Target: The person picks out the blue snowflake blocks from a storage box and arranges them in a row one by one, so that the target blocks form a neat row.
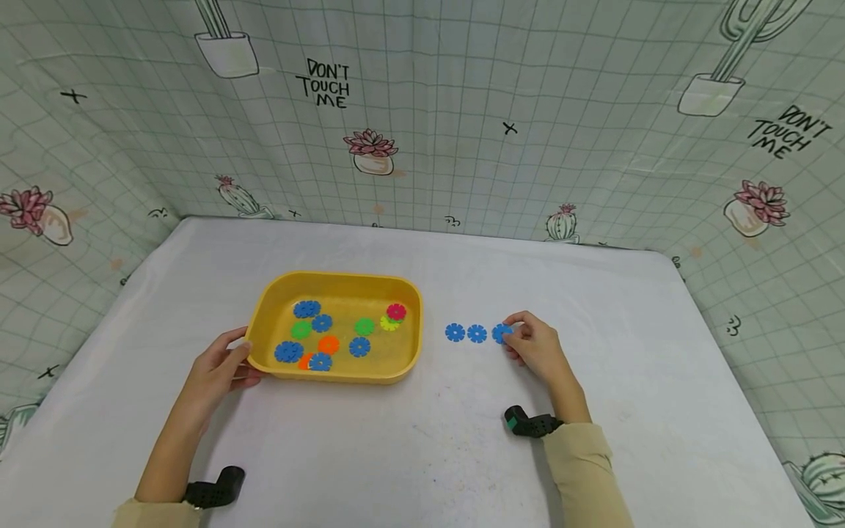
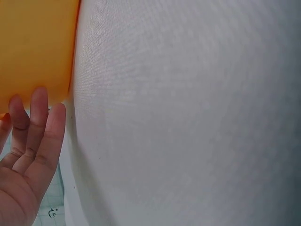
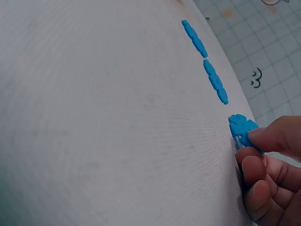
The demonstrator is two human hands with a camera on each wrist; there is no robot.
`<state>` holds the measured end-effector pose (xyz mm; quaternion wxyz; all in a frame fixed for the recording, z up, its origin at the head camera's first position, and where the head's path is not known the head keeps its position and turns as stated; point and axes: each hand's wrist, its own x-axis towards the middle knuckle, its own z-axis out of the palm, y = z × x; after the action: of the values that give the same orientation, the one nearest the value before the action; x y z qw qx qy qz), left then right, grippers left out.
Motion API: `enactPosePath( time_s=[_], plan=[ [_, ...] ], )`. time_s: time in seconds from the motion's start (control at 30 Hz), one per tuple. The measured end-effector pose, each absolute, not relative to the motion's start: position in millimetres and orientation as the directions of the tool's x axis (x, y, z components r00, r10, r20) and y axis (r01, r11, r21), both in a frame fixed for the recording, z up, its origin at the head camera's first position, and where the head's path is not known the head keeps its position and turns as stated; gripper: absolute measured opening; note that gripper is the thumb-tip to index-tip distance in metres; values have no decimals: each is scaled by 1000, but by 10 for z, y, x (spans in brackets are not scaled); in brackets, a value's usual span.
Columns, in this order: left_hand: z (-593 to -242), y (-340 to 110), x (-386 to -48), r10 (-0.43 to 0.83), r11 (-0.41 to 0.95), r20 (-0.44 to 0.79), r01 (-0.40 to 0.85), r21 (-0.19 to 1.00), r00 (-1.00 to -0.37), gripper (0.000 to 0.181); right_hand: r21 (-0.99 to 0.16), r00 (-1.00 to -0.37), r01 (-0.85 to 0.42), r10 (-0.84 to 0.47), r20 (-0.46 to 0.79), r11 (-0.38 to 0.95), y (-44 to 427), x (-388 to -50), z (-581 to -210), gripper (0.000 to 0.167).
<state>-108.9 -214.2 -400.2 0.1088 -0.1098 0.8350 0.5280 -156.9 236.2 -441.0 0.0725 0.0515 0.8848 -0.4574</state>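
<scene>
At the left end of a yellow plastic tray (image 1: 346,292), my left hand (image 1: 218,367) holds the rim; in the left wrist view its fingers (image 2: 39,101) touch the outer wall. On the right, my right hand (image 1: 540,350) pinches a blue snowflake building disc (image 3: 241,125) between thumb and fingers. That disc is tilted, its lower edge close to the tabletop. Two more blue discs, a left one (image 1: 455,332) and a middle one (image 1: 477,334), lie flat in a row between the tray and this hand.
Inside the tray lie several loose discs: blue (image 1: 359,347), green (image 1: 364,326), orange (image 1: 328,345), yellow-green (image 1: 388,323) and red (image 1: 396,312). A white cloth (image 1: 370,455) covers the table. Behind it hangs a checked curtain (image 1: 455,147) with plant drawings.
</scene>
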Motion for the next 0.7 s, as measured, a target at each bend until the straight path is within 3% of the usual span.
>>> enactPosePath(
  time_s=[0.7],
  plan=[
    [-4020,-2147,-1093,-86,407,-295,-303,862,-952,51,-697,-980,153,16,-199,700,2306,-1614,-4350,23]
  ],
)
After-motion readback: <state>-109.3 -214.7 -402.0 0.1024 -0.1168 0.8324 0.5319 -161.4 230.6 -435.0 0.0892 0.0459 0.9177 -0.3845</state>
